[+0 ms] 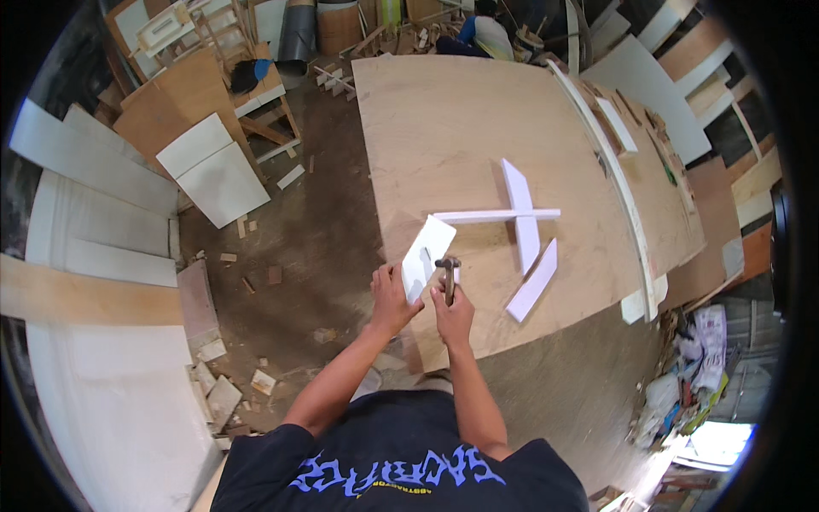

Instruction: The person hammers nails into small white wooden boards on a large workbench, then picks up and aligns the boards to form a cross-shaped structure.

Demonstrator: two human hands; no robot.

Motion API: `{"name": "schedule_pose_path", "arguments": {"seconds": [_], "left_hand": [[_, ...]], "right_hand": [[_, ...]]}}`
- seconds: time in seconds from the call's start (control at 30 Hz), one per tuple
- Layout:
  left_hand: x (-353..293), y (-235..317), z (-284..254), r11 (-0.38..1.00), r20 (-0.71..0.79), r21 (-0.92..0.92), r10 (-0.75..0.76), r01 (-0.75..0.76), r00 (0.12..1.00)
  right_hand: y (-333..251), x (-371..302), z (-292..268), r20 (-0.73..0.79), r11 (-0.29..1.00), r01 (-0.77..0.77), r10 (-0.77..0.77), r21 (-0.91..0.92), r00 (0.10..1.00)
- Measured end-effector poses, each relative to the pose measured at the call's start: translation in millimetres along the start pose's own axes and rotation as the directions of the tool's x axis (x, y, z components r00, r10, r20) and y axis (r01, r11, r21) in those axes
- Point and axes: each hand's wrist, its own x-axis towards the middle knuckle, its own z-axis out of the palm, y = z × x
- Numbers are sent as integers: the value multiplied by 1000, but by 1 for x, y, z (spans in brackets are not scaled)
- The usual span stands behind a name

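A white board with slanted ends [424, 258] is tilted up near the left edge of the plywood tabletop [444, 128]. My left hand [392, 300] grips its lower end, fingers wrapped round the edge. In my right hand [454, 316] is a hammer [449, 277], held by the handle with its head close to the board's right face. A long white strip [486, 216] runs right from the board's upper end; whether the two are joined I cannot tell. Another slanted white piece [526, 237] crosses that strip. A loose white piece [533, 280] lies to the right of the hammer.
A long white strip [610, 166] runs along the tabletop's right side, with offcuts beyond it. White panels [111, 367] stand at the left. Wood scraps [264, 381] litter the floor. Another person [488, 36] is low down beyond the far edge. Bags [682, 375] lie at the right.
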Motion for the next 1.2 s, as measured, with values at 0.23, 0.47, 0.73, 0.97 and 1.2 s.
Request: {"name": "schedule_pose_path", "arguments": {"seconds": [0.23,0.47,0.73,0.97,1.2], "left_hand": [[35,-57,-68,996,12,86,2,-3,1000],[97,-82,-87,993,86,88,72,-79,994],[212,-117,-63,987,195,42,144,-155,970],[363,-139,-23,968,308,7,236,-251,921],[489,-157,17,963,405,-33,258,-268,877]], "right_hand": [[-49,-20,64,56,997,-67,65,24,996],[-66,-21,96,4,996,-85,85,13,996],[-65,47,137,-111,986,-160,164,44,980],[-72,175,183,-151,963,-263,269,57,951],[-66,300,228,-342,957,-290,280,25,897]]}}
